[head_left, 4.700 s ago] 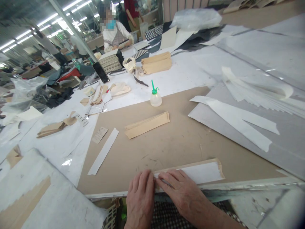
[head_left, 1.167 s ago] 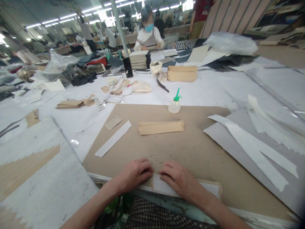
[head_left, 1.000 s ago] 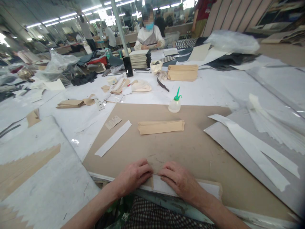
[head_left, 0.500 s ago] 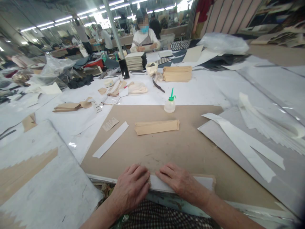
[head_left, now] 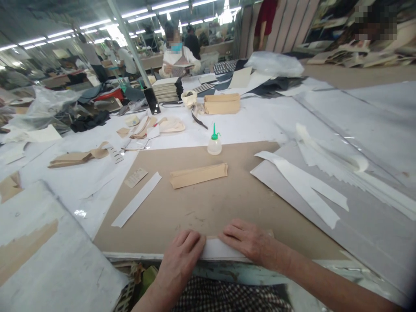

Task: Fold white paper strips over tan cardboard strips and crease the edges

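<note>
**Flat white, tan-edged strip (head_left: 215,249) lies under your fingers**

It sits at the near edge of the smooth brown board (head_left: 227,208), long axis running left to right, roughly along that edge. Your left hand (head_left: 180,261) curls at its left end; your right hand (head_left: 249,242) bends over it farther right. I can't tell whether either pinches it. Print on the small greyish rectangular card (head_left: 136,177) is illegible.

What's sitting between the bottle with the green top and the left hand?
In the head view, a tan bundle lies on the brown board between the bottle and the left hand.
</note>
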Tool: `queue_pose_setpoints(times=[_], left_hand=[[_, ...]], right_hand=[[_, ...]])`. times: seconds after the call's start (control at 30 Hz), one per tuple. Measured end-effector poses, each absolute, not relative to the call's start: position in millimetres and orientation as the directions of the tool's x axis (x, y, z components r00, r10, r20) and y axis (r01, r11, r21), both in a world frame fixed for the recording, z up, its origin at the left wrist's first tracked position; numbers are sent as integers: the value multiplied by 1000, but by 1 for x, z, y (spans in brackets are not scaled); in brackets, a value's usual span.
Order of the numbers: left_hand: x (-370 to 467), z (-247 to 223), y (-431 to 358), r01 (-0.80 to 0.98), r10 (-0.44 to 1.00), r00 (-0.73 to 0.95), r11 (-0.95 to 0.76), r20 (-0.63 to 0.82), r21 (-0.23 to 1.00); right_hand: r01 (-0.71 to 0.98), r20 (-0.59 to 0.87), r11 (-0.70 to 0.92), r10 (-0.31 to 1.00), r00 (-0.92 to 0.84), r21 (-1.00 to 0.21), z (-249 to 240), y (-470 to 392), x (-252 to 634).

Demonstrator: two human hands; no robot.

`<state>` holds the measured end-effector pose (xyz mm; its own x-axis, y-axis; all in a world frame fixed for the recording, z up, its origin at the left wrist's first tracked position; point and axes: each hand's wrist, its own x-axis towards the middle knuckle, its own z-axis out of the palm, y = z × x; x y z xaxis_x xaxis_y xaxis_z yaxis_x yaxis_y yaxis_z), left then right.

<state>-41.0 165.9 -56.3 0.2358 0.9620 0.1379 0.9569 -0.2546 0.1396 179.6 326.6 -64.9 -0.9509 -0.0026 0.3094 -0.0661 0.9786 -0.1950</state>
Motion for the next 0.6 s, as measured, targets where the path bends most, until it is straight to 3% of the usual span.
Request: queue_pose_setpoints(times=[0.2,0.47,0.6], left_hand=[[-22,-54,163,976,971,214,-207,111,-72],[-3,-51,165,972,985,165,-153,57,-176],[-5,-59,167,966,971,221,-204,93,-160]], right_hand=[[-44,266,975,15,-964,-216,-59,333,201],[20,228,971,76,-971,-238,-58,340,230],[40,266,975,100,-959,-221,-61,343,243]])
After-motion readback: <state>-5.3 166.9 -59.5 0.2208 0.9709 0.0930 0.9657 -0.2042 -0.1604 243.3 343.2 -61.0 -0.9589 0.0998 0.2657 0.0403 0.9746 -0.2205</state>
